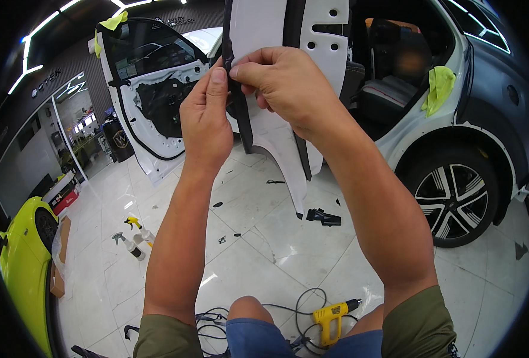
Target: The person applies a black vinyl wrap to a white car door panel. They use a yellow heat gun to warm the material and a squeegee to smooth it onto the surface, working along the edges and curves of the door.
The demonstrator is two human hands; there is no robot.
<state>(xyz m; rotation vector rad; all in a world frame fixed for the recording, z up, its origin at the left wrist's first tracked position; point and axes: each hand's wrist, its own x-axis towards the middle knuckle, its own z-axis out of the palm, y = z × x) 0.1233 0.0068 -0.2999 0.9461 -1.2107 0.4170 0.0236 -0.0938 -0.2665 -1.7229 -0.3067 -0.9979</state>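
Observation:
An opened white car door stands edge-on in front of me, a dark strip running down its left edge. At the upper part of that edge my left hand is closed, its thumb up and its fingertips against the strip. Just right of it, my right hand pinches at the same edge with thumb and forefinger. The fingertips of both hands nearly meet there. The strip looks like thin film, though what exactly lies between the fingers is partly hidden.
A yellow heat gun with a black cord lies by my legs. Two spray bottles stand left on the tiled floor, where dark film scraps lie. Another opened door, a rear wheel and a green car surround me.

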